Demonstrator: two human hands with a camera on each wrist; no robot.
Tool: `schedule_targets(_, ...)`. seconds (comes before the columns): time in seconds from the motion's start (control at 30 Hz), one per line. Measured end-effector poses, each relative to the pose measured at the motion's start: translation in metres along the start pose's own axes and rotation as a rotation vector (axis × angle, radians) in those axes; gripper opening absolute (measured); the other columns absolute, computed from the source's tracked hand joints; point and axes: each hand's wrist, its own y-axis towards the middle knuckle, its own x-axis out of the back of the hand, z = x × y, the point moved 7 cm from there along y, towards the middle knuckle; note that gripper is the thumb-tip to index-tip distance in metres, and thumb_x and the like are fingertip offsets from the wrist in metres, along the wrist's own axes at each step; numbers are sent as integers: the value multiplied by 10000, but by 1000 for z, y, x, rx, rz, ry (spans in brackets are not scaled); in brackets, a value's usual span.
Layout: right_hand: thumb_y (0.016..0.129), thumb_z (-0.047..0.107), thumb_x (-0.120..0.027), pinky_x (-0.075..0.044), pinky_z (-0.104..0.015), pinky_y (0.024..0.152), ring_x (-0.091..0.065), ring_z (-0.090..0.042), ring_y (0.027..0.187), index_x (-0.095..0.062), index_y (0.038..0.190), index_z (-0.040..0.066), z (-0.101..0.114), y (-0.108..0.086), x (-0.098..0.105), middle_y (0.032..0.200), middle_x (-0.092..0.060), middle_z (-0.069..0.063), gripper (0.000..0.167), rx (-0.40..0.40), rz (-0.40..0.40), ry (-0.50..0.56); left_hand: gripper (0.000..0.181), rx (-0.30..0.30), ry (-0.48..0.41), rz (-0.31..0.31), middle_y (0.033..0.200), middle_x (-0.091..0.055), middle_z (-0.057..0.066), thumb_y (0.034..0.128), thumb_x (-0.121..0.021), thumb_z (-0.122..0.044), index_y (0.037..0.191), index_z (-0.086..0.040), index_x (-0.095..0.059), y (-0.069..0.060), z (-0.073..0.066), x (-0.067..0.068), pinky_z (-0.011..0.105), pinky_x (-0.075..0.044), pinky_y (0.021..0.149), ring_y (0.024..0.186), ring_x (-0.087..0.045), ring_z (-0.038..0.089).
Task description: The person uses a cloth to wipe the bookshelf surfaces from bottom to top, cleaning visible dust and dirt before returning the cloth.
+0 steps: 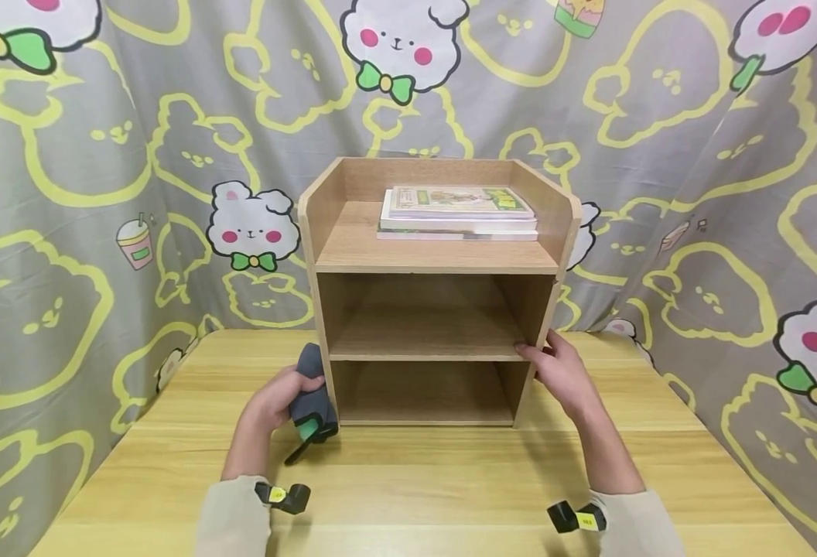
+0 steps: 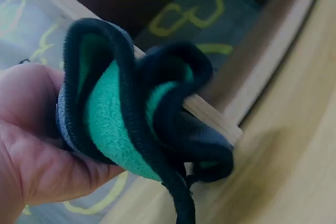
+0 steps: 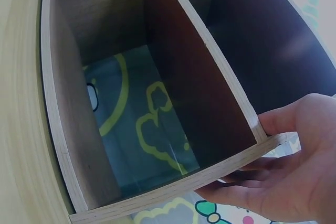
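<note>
A small wooden shelf [image 1: 436, 271] with an open top tier and two compartments stands on the table. My left hand [image 1: 279, 396] grips a bunched cloth [image 1: 311, 391], dark grey outside and green inside with a black edge, beside the shelf's left side panel. Folds of the cloth [image 2: 118, 124] fill much of the left wrist view. My right hand [image 1: 565, 374] holds the right side panel, thumb inside at the middle board and fingers around the outside. In the right wrist view the hand [image 3: 299, 166] pinches that panel's edge [image 3: 210, 174].
Several books [image 1: 457, 213] lie stacked on the shelf's top tier. The wooden table [image 1: 422, 487] extends in front of the shelf and to both sides. A grey patterned curtain [image 1: 255, 116] hangs behind and at both sides.
</note>
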Motion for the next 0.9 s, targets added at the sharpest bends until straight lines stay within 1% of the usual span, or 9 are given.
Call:
schedule_targets(0.07,1015,287,-562,-433,-528,1087,-482,-369,1364,-395,1525,49,0,-1,1,1468,-501,-233,587,-4,-5,5,465,27,-3,26,975,-616,58,1003,-500,-81,1382,99,-300,3,8,-1,277,-586,732,824,-664,138)
schedule_targets(0.17,1013,287,-566,-433,-526,1082,-484,-364,1360,-389,1532,56,1,-1,1,1469,-499,-232,596,-6,-4,12,479,60,-31,35,986,-612,67,1018,-489,-101,1394,79,-253,5,16,0,276,-590,729,819,-672,145)
schedule_targets(0.27,1013,287,-567,-426,-534,1090,-476,-368,1366,-374,1542,56,1,-1,1,1480,-487,-235,609,-4,5,21,486,64,-56,46,989,-618,64,1030,-479,-111,1403,68,-224,5,17,1,286,-596,736,826,-680,147)
schedule_targets(0.33,1012,284,-568,-422,-537,1096,-474,-368,1368,-374,1540,52,0,-1,1,1484,-482,-235,609,-8,7,25,470,46,-60,60,988,-626,56,1034,-473,-110,1401,66,-236,4,12,-1,292,-595,752,842,-681,147)
schedule_targets(0.4,1013,279,-566,-418,-539,1101,-473,-367,1370,-376,1538,50,-1,-1,1,1484,-481,-233,604,-12,7,27,460,7,-51,66,982,-627,43,1038,-470,-108,1401,78,-257,2,1,-4,296,-589,767,856,-674,143)
schedule_targets(0.47,1012,276,-565,-421,-534,1096,-478,-363,1364,-385,1531,47,-2,-1,1,1475,-489,-232,595,-14,3,25,461,-44,-46,53,992,-639,28,1037,-472,-104,1413,81,-279,-3,-14,-6,299,-579,790,880,-673,140)
schedule_targets(0.63,1012,268,-564,-442,-512,1074,-496,-356,1344,-396,1524,45,-2,1,-2,1453,-509,-234,583,-6,0,23,438,-168,-67,6,1025,-650,-13,1036,-488,-102,1411,57,-327,-23,-55,-9,300,-556,845,933,-666,124)
schedule_targets(0.8,1007,262,-566,-456,-494,1060,-507,-351,1333,-410,1515,45,-1,2,-3,1447,-517,-234,574,-4,-5,21,234,-232,-144,10,978,-673,-40,1039,-493,-87,1267,-43,-460,-40,-89,-14,294,-559,841,911,-676,112)
schedule_targets(0.9,1003,263,-570,-459,-492,1053,-513,-348,1325,-423,1505,45,-1,2,-2,1434,-526,-233,566,-4,-18,19,181,-262,-181,5,967,-682,-42,1037,-506,-89,1218,-81,-497,-47,-114,-16,288,-561,832,894,-678,108)
